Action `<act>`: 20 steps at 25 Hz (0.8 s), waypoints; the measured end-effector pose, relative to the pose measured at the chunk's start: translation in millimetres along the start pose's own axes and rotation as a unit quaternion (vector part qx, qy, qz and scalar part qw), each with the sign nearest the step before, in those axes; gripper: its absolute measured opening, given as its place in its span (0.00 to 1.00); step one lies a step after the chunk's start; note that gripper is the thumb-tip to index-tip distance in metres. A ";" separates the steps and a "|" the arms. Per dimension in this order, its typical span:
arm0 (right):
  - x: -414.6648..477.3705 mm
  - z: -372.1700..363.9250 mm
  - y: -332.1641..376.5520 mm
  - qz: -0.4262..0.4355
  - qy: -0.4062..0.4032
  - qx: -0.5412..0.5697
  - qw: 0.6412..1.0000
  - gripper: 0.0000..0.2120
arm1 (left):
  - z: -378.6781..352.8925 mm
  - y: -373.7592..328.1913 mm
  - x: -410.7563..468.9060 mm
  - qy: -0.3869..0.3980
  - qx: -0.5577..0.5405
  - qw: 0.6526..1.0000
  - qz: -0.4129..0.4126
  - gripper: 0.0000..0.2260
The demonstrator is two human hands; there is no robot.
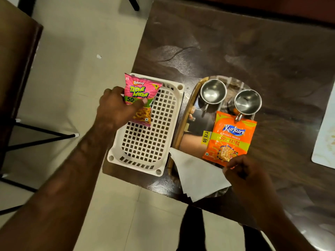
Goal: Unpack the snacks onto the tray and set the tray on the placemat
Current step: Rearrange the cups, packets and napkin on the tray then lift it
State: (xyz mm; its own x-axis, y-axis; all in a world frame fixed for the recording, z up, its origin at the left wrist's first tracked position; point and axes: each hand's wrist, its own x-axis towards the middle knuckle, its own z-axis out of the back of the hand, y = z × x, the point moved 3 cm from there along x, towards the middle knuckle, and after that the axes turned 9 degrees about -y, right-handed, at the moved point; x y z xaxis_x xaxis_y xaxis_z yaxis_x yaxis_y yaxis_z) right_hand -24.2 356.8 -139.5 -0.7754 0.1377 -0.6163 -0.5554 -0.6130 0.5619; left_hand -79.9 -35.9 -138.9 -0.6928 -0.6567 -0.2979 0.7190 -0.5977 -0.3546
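The pink snack packet is a glossy, crinkled pouch with green and yellow lettering and a picture of orange twisted sticks. The left hand grips it, thumb curled across its front, over the far left corner of the white basket. The basket is rigid plastic, rectangular with rounded corners and a square-holed grid floor, and it sits at the left edge of the dark, marbled, shiny worktop.

Just beside it lies the oval tray, with a mirror-like floor and a wooden rim. On the tray are two round steel cups with handles, a shiny orange snack packet and a folded white paper napkin overhanging the near end.

The right hand has its fingers curled where the orange packet's near corner meets the napkin; whether it pinches either I cannot tell.

A pale placemat lies at the worktop's right edge.
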 end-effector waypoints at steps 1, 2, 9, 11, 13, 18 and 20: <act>-1.4 -2.3 1.6 0.011 0.006 0.001 1.000 0.09 | -7.0 -3.7 1.1 0.012 0.028 0.999 -0.013 0.34; -2.0 -4.3 3.0 0.019 0.012 0.001 1.000 0.09 | -12.2 -5.8 1.4 0.017 0.056 0.998 -0.024 0.34; 2.7 -5.8 23.6 0.030 0.056 0.037 0.997 0.11 | -6.0 -18.9 -29.3 -0.010 -0.025 0.999 -0.026 0.30; 5.7 -9.6 34.1 0.034 0.063 0.054 0.996 0.11 | 3.6 -25.1 -46.3 0.013 -0.090 0.996 -0.004 0.33; 10.1 -15.8 46.5 0.018 0.086 0.102 0.991 0.10 | -0.4 -35.7 -72.4 0.102 -0.218 0.970 0.026 0.37; 16.4 -43.5 64.9 -0.066 0.179 0.202 0.961 0.11 | -57.6 -58.9 -141.1 0.292 -0.311 0.898 0.111 0.29; 22.6 -48.7 64.0 -0.073 0.131 0.198 0.969 0.05 | -73.5 -60.8 -150.9 0.316 -0.333 0.880 0.118 0.25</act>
State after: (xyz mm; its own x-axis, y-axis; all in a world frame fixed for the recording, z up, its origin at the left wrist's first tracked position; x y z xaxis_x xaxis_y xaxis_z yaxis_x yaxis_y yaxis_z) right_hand -62.7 282.7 -144.4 -0.6056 -0.0345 -0.7950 -0.7655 -0.2477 0.5939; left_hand -23.1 133.3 -137.5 -0.5725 -0.2132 -0.7917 0.8008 0.0617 -0.5957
